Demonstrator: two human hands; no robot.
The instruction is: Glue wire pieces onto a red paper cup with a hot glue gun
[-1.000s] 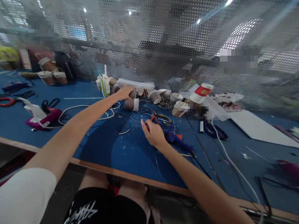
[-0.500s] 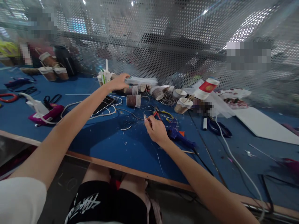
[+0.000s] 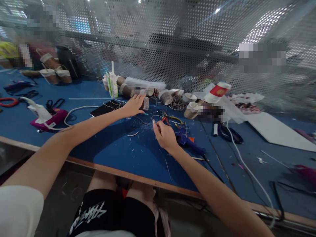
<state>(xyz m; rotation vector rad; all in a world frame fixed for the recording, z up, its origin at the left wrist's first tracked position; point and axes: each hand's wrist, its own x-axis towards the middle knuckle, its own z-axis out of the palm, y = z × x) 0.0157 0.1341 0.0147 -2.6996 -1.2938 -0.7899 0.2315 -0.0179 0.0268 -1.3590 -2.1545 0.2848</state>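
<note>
My left hand (image 3: 134, 105) reaches over a spool of brown cord (image 3: 146, 103). Its fingers and thumb lie round the spool, most of which they cover; the pale end shows past the fingers. Lower and to the right, my right hand (image 3: 165, 135) is closed in a pinch above the blue table (image 3: 118, 148). A thin grey wire (image 3: 142, 121) runs toward its fingertips, but what they hold is too small to make out. Red-handled pliers (image 3: 165, 120) and a blue glue gun (image 3: 187, 142) lie just beyond and beside the right hand.
Several cord spools (image 3: 166, 97) and paper cups (image 3: 191, 110) line the perforated metal screen (image 3: 160, 49). A black phone-like slab (image 3: 106, 109) lies beneath the left forearm. A purple power strip (image 3: 50, 119) with white cable is at left. A white board (image 3: 281, 131) lies at right.
My left hand has come down from the spools at the back, moving right and toward me onto the brown cord spool. My right hand has stayed almost still.
</note>
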